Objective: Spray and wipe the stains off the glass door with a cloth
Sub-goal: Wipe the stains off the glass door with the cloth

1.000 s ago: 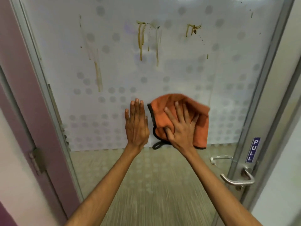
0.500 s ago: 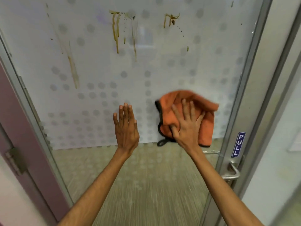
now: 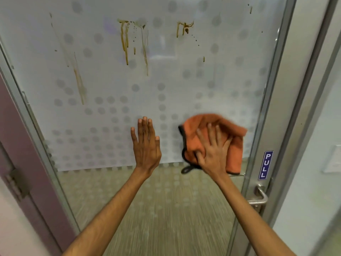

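A frosted glass door [image 3: 103,74] with a grey dot pattern fills the view. Brown drip stains [image 3: 126,41] run down its upper middle. A smaller stain [image 3: 183,27] sits to the right and a long faint streak [image 3: 79,84] to the left. My right hand [image 3: 212,150] presses a crumpled orange cloth [image 3: 234,145] with a dark edge against the lower right of the glass, well below the stains. My left hand [image 3: 146,145] lies flat on the glass beside it, fingers together, holding nothing. No spray bottle is in view.
A metal lever handle [image 3: 259,197] and a blue PULL sign [image 3: 265,165] sit on the door's right stile. A purple door frame with a hinge [image 3: 16,183] runs down the left. Below the frosting, clear glass shows striped carpet [image 3: 156,209].
My right hand has slid the cloth to the right across the glass, closer to the stile. My left hand stays flat on the glass. The camera view has shifted.
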`<action>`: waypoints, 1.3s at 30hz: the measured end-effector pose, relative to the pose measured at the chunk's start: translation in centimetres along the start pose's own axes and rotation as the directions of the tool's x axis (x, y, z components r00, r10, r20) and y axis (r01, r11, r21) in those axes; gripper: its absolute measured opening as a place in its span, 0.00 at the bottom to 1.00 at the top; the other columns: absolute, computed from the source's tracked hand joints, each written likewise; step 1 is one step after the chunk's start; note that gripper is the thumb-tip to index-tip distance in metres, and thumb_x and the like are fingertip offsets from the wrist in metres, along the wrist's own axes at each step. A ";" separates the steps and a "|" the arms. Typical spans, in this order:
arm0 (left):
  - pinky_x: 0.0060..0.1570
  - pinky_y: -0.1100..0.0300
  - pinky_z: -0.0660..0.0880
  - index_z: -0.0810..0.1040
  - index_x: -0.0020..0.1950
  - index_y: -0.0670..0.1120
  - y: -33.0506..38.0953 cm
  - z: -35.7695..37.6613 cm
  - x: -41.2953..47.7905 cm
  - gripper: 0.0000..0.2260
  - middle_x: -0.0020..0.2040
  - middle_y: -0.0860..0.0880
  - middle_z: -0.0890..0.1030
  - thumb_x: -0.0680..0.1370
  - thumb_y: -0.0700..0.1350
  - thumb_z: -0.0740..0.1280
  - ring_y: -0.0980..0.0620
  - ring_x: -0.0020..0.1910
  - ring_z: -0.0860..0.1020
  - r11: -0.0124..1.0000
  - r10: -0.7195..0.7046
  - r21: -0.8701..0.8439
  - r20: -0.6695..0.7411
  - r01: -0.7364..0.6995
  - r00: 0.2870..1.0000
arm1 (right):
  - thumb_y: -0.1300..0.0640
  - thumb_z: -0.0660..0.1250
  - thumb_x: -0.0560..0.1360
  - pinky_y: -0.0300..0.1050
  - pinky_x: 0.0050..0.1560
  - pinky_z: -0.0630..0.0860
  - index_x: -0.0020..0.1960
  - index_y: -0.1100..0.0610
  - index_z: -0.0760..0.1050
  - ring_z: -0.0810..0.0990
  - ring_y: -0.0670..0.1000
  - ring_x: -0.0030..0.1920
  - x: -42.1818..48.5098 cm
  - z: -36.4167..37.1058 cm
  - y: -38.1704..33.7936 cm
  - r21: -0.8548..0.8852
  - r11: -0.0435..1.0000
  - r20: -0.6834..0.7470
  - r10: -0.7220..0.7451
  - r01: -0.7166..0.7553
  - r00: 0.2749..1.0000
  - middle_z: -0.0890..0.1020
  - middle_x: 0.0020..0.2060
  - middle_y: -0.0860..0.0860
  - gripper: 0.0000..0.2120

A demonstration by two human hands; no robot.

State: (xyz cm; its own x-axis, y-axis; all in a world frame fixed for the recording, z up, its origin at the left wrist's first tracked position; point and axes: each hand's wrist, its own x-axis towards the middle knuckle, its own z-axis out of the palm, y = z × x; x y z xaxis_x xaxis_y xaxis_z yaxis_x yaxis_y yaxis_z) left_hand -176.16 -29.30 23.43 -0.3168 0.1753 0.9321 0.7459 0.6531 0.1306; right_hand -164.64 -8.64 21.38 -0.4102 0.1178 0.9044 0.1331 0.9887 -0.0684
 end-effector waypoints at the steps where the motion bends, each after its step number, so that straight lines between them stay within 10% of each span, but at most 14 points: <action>1: 0.78 0.47 0.36 0.44 0.79 0.40 -0.1 -0.1 -0.1 0.25 0.81 0.49 0.36 0.83 0.45 0.48 0.50 0.80 0.38 1.000 0.005 0.004 0.010 -0.005 1.000 | 0.44 0.59 0.74 0.61 0.75 0.42 0.78 0.45 0.59 0.53 0.57 0.80 -2.4 0.3 0.6 -0.016 0.999 0.048 -0.045 0.046 0.998 0.55 0.79 0.51 0.33; 4: 0.78 0.48 0.36 0.45 0.79 0.40 -0.5 -0.2 -0.4 0.25 0.81 0.49 0.36 0.83 0.45 0.48 0.50 0.80 0.38 0.999 0.035 0.028 0.033 -0.036 0.999 | 0.46 0.58 0.73 0.66 0.72 0.53 0.79 0.43 0.54 0.57 0.58 0.78 -5.2 0.3 3.4 -0.067 0.998 0.116 -0.010 0.018 0.993 0.55 0.80 0.52 0.35; 9: 0.78 0.48 0.37 0.42 0.79 0.42 -0.1 0.1 -0.9 0.26 0.81 0.48 0.37 0.84 0.44 0.48 0.49 0.80 0.39 1.000 0.010 0.023 0.042 -0.011 0.999 | 0.49 0.54 0.75 0.67 0.76 0.41 0.81 0.47 0.42 0.49 0.60 0.80 -3.5 1.5 -0.1 -0.025 0.909 -0.039 0.414 -0.415 0.909 0.54 0.80 0.58 0.38; 15: 0.79 0.48 0.37 0.41 0.80 0.42 -0.2 0.2 -1.2 0.27 0.81 0.47 0.38 0.84 0.44 0.48 0.48 0.80 0.40 0.999 0.009 0.036 0.051 -0.011 0.999 | 0.49 0.57 0.74 0.68 0.67 0.67 0.78 0.50 0.59 0.57 0.59 0.76 -9.8 2.1 0.8 0.015 0.996 0.197 0.087 -0.092 0.977 0.53 0.79 0.52 0.32; 21: 0.79 0.47 0.37 0.41 0.80 0.42 0.4 -0.1 -1.0 0.26 0.81 0.46 0.40 0.84 0.45 0.47 0.48 0.81 0.41 1.000 -0.015 0.018 0.071 0.014 0.997 | 0.48 0.54 0.76 0.75 0.72 0.50 0.81 0.44 0.43 0.52 0.61 0.79 -1.1 0.1 -0.2 -0.040 0.953 -0.018 0.298 -0.299 0.954 0.57 0.79 0.59 0.36; 29: 0.79 0.49 0.38 0.43 0.80 0.42 0.9 -0.7 -0.3 0.26 0.81 0.46 0.44 0.84 0.46 0.47 0.49 0.81 0.43 1.000 -0.023 -0.002 0.092 0.023 0.995 | 0.37 0.59 0.75 0.74 0.72 0.44 0.79 0.43 0.57 0.51 0.58 0.80 10.9 -1.8 -4.4 0.024 0.960 -0.219 0.277 -0.279 0.935 0.56 0.80 0.55 0.35; 34: 0.79 0.49 0.40 0.45 0.80 0.42 -0.6 -1.6 0.2 0.26 0.81 0.46 0.47 0.84 0.45 0.48 0.50 0.81 0.45 0.998 0.043 0.034 0.088 -0.046 0.995 | 0.45 0.63 0.71 0.75 0.66 0.61 0.73 0.47 0.70 0.60 0.58 0.77 8.1 -2.1 -3.7 0.014 1.000 -0.142 -0.009 0.011 0.990 0.65 0.77 0.56 0.31; 39: 0.79 0.49 0.39 0.45 0.80 0.42 -4.4 -3.5 1.5 0.26 0.81 0.45 0.47 0.84 0.45 0.48 0.49 0.81 0.44 0.996 -0.004 0.088 0.049 0.000 0.999 | 0.50 0.61 0.73 0.74 0.73 0.45 0.74 0.48 0.68 0.56 0.59 0.79 13.2 -3.2 -5.9 0.127 0.960 -0.295 0.277 -0.250 0.914 0.63 0.78 0.55 0.29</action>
State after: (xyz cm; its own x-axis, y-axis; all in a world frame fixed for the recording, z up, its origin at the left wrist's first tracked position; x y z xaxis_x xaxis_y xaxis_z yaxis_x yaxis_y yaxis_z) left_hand -177.86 -34.55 25.40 -0.3486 0.2087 0.9137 0.6917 0.7152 0.1005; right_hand -167.91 -13.19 35.07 -0.0722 0.3545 0.9323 0.1161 0.9314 -0.3451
